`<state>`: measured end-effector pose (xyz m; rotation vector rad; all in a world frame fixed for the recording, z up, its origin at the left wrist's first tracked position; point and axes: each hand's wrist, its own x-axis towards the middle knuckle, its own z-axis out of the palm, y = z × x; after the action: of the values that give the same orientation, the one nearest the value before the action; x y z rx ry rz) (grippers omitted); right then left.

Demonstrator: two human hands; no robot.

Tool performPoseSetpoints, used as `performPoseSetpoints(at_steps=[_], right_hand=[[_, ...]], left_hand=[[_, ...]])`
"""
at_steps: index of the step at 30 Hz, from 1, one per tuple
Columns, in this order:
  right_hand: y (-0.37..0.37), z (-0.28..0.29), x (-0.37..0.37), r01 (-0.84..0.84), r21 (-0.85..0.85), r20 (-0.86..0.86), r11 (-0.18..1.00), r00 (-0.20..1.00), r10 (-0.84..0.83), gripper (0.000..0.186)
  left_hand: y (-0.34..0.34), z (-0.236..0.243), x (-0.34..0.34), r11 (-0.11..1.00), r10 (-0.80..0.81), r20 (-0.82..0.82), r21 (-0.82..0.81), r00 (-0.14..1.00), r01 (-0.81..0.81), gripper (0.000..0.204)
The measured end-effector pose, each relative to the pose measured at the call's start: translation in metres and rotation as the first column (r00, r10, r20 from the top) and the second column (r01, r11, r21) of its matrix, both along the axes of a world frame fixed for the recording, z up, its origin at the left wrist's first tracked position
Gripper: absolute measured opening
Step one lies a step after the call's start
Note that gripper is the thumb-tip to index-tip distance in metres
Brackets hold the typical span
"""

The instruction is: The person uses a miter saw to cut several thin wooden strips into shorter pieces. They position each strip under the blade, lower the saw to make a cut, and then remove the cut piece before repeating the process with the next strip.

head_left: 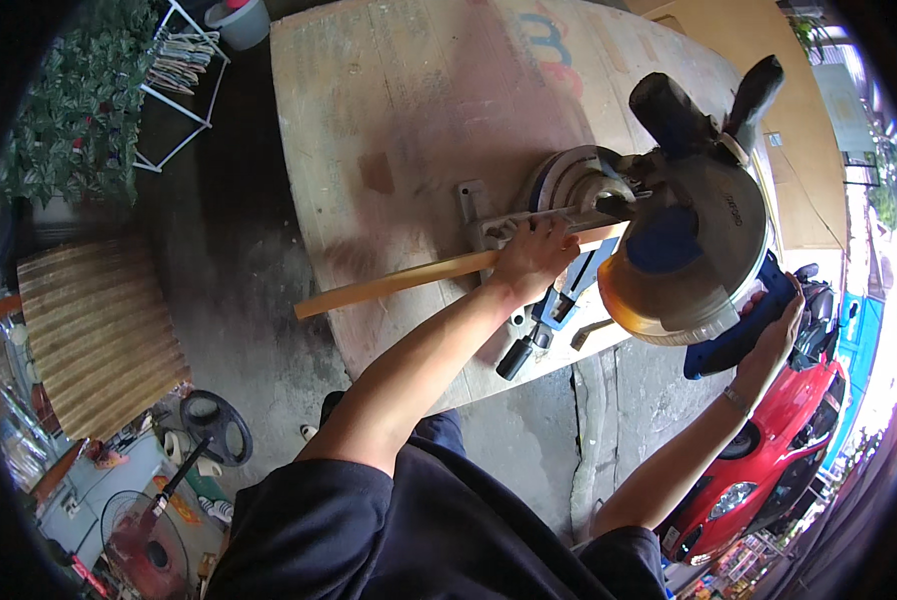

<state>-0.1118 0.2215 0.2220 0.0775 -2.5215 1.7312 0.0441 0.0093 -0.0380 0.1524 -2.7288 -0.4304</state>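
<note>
A mitre saw (689, 215) with a round guard and a blue handle (734, 335) stands on a large wooden board table. My left hand (537, 260) presses a long wooden strip (399, 283) against the saw's metal fence, fingers bent over it. The strip's left end sticks out past the table edge; its right end runs under the saw head, where the guard hides the blade. Around the blue handle, my right hand (775, 335) is closed. A black knob (517, 357) juts out from the saw base below my left hand.
A small wood offcut (591, 334) lies beside the saw on the wooden table (399, 120). To the right stands a red car (759, 470). At left are a corrugated sheet (104, 330), a steering wheel (217, 428) and a fan (147, 545). A bucket (241, 25) stands at the far left.
</note>
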Motion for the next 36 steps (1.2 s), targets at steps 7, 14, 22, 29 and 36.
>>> performPoseSetpoints(at_steps=[7,14,22,29,36], right_hand=[[0.004,-0.009,0.006,0.088,-0.047,0.029,0.995,0.996,-0.087,0.047],[-0.003,-0.011,0.021,0.128,0.008,0.002,0.992,0.992,-0.128,0.051],[-0.001,-0.018,0.024,0.056,-0.017,-0.025,0.998,0.998,-0.057,0.054],[-0.007,-0.019,0.031,0.054,-0.031,-0.012,0.998,0.998,-0.054,0.054],[-0.005,-0.021,0.033,0.14,0.025,-0.047,0.99,0.989,-0.139,0.056]], left_hand=[[-0.003,0.006,-0.002,0.998,-0.005,0.022,-0.062,1.0,0.006,0.037],[-0.004,0.003,-0.003,0.998,-0.024,0.01,-0.05,1.0,0.025,0.036],[-0.005,0.006,-0.001,0.998,-0.028,-0.006,-0.048,1.0,0.028,0.034],[-0.005,0.007,-0.001,0.998,-0.003,-0.033,-0.063,0.999,0.0,0.027],[-0.003,0.008,-0.001,1.0,-0.004,-0.037,-0.019,0.999,0.003,0.028]])
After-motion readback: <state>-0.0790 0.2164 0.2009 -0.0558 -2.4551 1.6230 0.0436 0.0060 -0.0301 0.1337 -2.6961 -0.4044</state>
